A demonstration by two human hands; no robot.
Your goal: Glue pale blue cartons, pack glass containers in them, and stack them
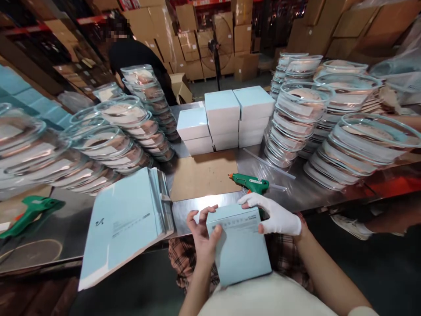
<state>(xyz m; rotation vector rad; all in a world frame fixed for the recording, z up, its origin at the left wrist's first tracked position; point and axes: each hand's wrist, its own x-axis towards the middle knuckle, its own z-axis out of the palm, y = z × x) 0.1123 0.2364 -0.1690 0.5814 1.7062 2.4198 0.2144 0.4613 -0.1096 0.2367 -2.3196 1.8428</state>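
A light blue box (243,254) with small dark print along its upper part is held upright in front of my body. My left hand (204,235), bare, grips its left side, thumb on the printed face and fingers curled by the top edge. Across the box, my right hand (276,215) in a white glove with bare fingertips grips the upper right corner. Just beyond the box, a green glue gun (251,182) lies on the metal table (195,202). Left of my hands is a stack of flat light blue cardboard sheets (131,215).
Light blue boxes (222,118) are stacked beyond a brown cardboard sheet (205,173). Tall stacks of round clear-lidded containers (128,114) stand on both sides. Another green glue gun (31,213) lies at far left. A person in black (138,57) bends near cartons and a fan (215,44).
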